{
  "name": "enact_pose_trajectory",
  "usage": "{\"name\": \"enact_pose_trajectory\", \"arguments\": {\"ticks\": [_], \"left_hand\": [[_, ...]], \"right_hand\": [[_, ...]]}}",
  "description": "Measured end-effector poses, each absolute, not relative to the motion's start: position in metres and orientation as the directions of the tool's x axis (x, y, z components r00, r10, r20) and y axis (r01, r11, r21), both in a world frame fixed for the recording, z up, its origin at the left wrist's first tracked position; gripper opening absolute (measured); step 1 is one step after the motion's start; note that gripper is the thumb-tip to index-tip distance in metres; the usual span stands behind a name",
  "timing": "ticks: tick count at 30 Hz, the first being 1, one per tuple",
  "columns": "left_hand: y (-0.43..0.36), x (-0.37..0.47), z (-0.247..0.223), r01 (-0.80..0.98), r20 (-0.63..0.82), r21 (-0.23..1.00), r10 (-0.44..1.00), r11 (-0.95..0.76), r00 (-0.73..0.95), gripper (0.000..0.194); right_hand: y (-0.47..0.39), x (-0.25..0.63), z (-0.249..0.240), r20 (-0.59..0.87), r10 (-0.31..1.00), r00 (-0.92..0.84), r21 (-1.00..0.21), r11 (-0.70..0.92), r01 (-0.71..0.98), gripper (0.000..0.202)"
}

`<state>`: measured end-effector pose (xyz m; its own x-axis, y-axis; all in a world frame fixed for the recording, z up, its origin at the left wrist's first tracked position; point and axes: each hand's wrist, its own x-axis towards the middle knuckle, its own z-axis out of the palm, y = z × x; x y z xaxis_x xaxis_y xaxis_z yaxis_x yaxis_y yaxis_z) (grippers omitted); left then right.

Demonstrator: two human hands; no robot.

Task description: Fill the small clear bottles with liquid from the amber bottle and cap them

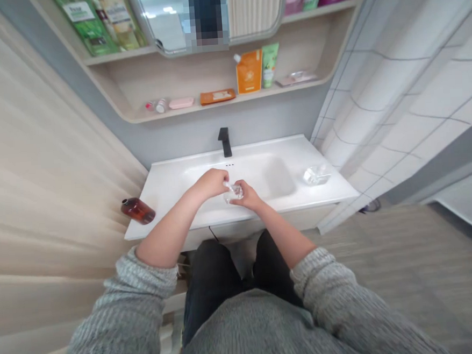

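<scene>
Over the front of the white sink [255, 165], my right hand [248, 194] is closed around a small clear container [232, 194]. My left hand [214, 182] reaches in from the other side. Its fingers are pinched at the container's top on a small white piece, whose kind I cannot make out. To the left, an open-necked amber bottle [138, 211] stands on the counter. Clear containers [316, 175] sit on the counter's right side.
A black faucet [225, 142] rises behind the basin. Above it, a wall shelf [134, 114] carries an orange pouch [249, 71], a green tube [270, 65], an orange pack [217, 96] and a pink case [181, 103]. A curtain [49, 157] hangs at the left.
</scene>
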<state>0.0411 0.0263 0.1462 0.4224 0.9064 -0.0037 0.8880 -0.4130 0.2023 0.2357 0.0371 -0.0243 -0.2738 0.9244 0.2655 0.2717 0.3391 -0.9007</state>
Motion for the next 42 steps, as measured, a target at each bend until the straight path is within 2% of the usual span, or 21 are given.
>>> {"name": "enact_pose_trajectory", "arguments": {"ticks": [4,8,13,16,19,23,26,28,31,34,36,39,41,42], "left_hand": [[0.034,0.057,0.135,0.912,-0.095,0.120,0.910,-0.391,0.403,0.030],[0.034,0.060,0.130,0.926,-0.100,0.072,0.921,-0.371,0.377,0.036],[0.030,0.056,0.137,0.869,-0.113,0.106,0.862,-0.484,0.494,0.030],[0.031,0.053,0.140,0.857,-0.125,0.130,0.849,-0.499,0.513,0.033],[0.033,0.054,0.137,0.891,-0.153,0.078,0.878,-0.447,0.454,0.035],[0.034,0.064,0.127,0.940,-0.163,-0.061,0.933,-0.335,0.322,0.060],[0.034,0.068,0.122,0.960,-0.152,-0.098,0.957,-0.263,0.246,0.065],[0.035,0.066,0.121,0.963,-0.162,-0.086,0.957,-0.257,0.241,0.059],[0.038,0.056,0.124,0.896,-0.194,0.039,0.877,-0.442,0.440,0.037],[0.040,0.047,0.127,0.794,-0.147,0.174,0.782,-0.583,0.606,0.047],[0.039,0.047,0.129,0.823,-0.105,0.180,0.822,-0.538,0.560,0.053],[0.035,0.054,0.130,0.924,-0.091,0.096,0.921,-0.369,0.378,0.056],[0.032,0.058,0.128,0.954,-0.110,0.046,0.948,-0.295,0.299,0.053],[0.031,0.060,0.127,0.950,-0.123,0.047,0.942,-0.310,0.313,0.049]], "right_hand": [[0.035,0.236,-0.021,0.261,0.922,-0.286,-0.895,0.342,0.287,0.074],[0.037,0.236,-0.024,0.276,0.916,-0.291,-0.888,0.359,0.287,0.075],[0.038,0.235,-0.028,0.291,0.912,-0.289,-0.896,0.366,0.253,0.073],[0.037,0.235,-0.027,0.287,0.917,-0.277,-0.900,0.357,0.250,0.072],[0.037,0.235,-0.025,0.281,0.916,-0.286,-0.899,0.356,0.256,0.072],[0.037,0.234,-0.025,0.295,0.909,-0.294,-0.893,0.372,0.255,0.073],[0.038,0.234,-0.028,0.299,0.902,-0.310,-0.889,0.382,0.253,0.074],[0.038,0.234,-0.029,0.303,0.902,-0.309,-0.888,0.385,0.253,0.075],[0.039,0.234,-0.029,0.315,0.901,-0.299,-0.888,0.390,0.242,0.073],[0.040,0.235,-0.027,0.284,0.916,-0.283,-0.905,0.354,0.235,0.076],[0.039,0.235,-0.026,0.267,0.926,-0.267,-0.915,0.330,0.230,0.078],[0.038,0.234,-0.024,0.278,0.922,-0.268,-0.913,0.341,0.224,0.076],[0.037,0.235,-0.023,0.287,0.918,-0.275,-0.906,0.353,0.232,0.073],[0.037,0.235,-0.023,0.288,0.917,-0.277,-0.903,0.356,0.240,0.072]]}}
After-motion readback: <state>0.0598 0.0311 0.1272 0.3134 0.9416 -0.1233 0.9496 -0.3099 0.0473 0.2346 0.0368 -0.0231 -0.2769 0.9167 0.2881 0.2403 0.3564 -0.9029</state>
